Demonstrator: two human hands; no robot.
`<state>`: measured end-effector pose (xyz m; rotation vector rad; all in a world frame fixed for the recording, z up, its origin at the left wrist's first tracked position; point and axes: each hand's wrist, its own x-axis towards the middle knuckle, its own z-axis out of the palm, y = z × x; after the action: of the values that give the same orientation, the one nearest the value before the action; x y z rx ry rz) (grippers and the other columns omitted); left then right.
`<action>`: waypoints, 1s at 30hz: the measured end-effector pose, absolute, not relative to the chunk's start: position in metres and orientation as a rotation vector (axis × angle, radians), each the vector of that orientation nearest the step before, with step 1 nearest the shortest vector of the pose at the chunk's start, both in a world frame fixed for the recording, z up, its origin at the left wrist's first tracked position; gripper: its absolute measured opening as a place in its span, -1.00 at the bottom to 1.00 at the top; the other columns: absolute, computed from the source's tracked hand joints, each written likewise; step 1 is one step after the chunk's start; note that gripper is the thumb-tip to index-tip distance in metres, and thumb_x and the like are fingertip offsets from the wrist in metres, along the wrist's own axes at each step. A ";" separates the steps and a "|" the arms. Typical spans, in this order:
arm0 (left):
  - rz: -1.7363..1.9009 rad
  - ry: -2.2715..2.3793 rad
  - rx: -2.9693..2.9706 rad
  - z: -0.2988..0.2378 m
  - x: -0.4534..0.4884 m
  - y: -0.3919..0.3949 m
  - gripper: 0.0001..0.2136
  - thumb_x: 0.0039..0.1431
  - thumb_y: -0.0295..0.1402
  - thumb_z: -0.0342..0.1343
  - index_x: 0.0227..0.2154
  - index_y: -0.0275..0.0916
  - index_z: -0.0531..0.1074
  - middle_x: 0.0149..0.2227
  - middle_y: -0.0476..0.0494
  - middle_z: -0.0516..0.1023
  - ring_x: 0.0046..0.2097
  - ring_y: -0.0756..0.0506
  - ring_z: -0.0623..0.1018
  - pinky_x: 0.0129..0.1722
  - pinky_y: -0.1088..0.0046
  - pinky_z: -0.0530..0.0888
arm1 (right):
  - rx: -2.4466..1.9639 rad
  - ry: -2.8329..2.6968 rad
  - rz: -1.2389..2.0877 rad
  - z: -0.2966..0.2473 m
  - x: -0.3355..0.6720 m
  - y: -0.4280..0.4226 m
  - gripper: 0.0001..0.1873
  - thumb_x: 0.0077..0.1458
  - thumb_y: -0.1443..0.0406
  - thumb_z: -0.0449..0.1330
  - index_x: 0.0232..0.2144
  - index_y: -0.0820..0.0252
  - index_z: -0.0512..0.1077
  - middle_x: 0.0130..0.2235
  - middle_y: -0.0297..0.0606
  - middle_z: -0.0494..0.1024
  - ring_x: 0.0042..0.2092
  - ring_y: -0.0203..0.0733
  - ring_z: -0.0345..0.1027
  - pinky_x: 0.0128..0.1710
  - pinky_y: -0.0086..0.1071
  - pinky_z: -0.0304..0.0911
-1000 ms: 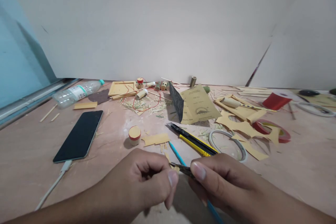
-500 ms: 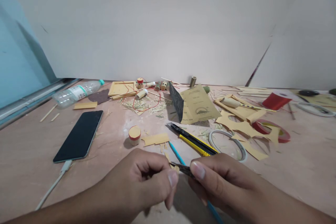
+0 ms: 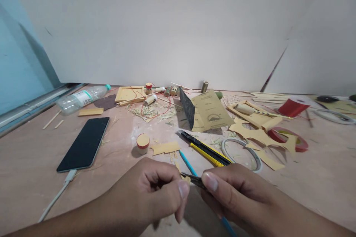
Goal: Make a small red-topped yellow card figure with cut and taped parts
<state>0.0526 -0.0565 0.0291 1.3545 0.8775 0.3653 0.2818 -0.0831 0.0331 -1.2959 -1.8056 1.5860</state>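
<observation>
Here, the left hand (image 3: 160,192) pinches a small pale piece (image 3: 187,180) between thumb and fingers, by the tip of a thin dark tool (image 3: 197,182) clamped in the right hand (image 3: 236,194), which partly covers a blue stick (image 3: 187,163), while a yellow-and-black cutter (image 3: 204,146), white ring (image 3: 258,161) and folded sandpaper (image 3: 211,113) lie beyond.

On my feed no word reads for certain: I see small dark print and an arched emblem on the folded paper (image 3: 211,109) toward the middle of the table's (image 3: 319,177) far edge, and blurred lettering on the label (image 3: 83,98) of the bottle (image 3: 66,104) near the far left corner
</observation>
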 end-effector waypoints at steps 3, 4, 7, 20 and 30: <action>0.369 0.883 1.368 0.030 0.053 -0.055 -0.58 0.34 -0.10 0.13 -0.60 -0.21 0.38 -0.53 0.02 0.35 -0.49 0.00 0.30 -0.50 0.50 0.23 | -1.317 -1.794 1.549 0.032 0.282 -0.083 -0.29 0.30 -0.34 0.00 -0.52 0.10 0.22 -0.44 -0.38 0.15 -0.38 -0.20 0.03 -0.41 -0.37 0.04; 0.375 0.884 1.370 0.031 0.053 -0.055 -0.58 0.34 -0.11 0.12 -0.60 -0.21 0.38 -0.52 0.01 0.35 -0.48 0.00 0.30 -0.49 0.50 0.23 | -1.303 -1.788 1.554 0.032 0.282 -0.083 -0.29 0.31 -0.33 0.01 -0.52 0.10 0.23 -0.45 -0.39 0.15 -0.38 -0.21 0.03 -0.42 -0.37 0.04; 0.387 0.877 1.363 0.030 0.053 -0.054 -0.60 0.31 -0.11 0.17 -0.59 -0.22 0.39 -0.51 0.00 0.38 -0.47 0.00 0.30 -0.49 0.51 0.25 | -1.259 -1.752 1.582 0.033 0.282 -0.081 -0.30 0.34 -0.30 0.02 -0.55 0.10 0.20 -0.48 -0.42 0.12 -0.42 -0.24 -0.01 -0.45 -0.40 0.05; 0.420 0.823 1.320 0.025 0.051 -0.057 -0.57 0.40 0.01 0.17 -0.37 -0.28 0.59 -0.50 0.05 0.39 -0.55 0.09 0.23 -0.57 0.59 0.15 | -1.323 -1.540 1.619 0.024 0.280 -0.078 -0.27 0.24 -0.38 0.03 -0.55 0.08 0.21 -0.55 -0.47 0.09 -0.49 -0.27 -0.08 -0.53 -0.41 0.00; 0.447 0.852 1.238 0.024 0.052 -0.057 -0.66 0.29 -0.02 0.33 -0.17 -0.22 0.67 -0.44 0.06 0.40 -0.52 0.12 0.24 -0.58 0.65 0.17 | -1.343 -1.672 1.451 0.022 0.282 -0.076 -0.32 0.40 -0.26 -0.05 -0.44 0.13 0.39 -0.53 -0.44 0.19 -0.49 -0.27 0.05 -0.56 -0.43 0.03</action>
<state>0.0522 -0.0573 0.0240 1.2382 0.8519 0.4472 0.2816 -0.0756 0.0219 -1.3427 -1.6723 1.4511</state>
